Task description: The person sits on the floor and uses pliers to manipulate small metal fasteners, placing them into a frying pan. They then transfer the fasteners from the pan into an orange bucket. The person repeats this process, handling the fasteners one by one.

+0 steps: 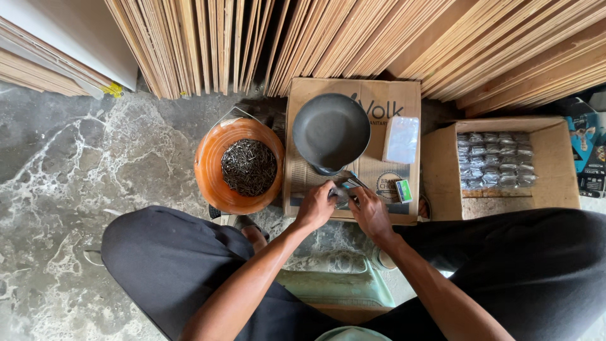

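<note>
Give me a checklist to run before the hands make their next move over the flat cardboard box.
1. Both hands meet on the small packet: ok; left hand, right hand.
2. Packet sealed or open: cannot tell.
3. Dark pan sits on the flat cardboard box, beyond the hands: ok.
4. Orange bowl holds nails: ok.
5. Open carton of filled packets stands right of the hands: ok.

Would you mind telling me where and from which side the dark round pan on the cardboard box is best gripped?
Probably by the rim of the dark pan at its far edge, coming down from above. It lies flat and open side up on the cardboard box, and its near edge is crowded by the left hand and right hand, busy with a small packet.
</note>
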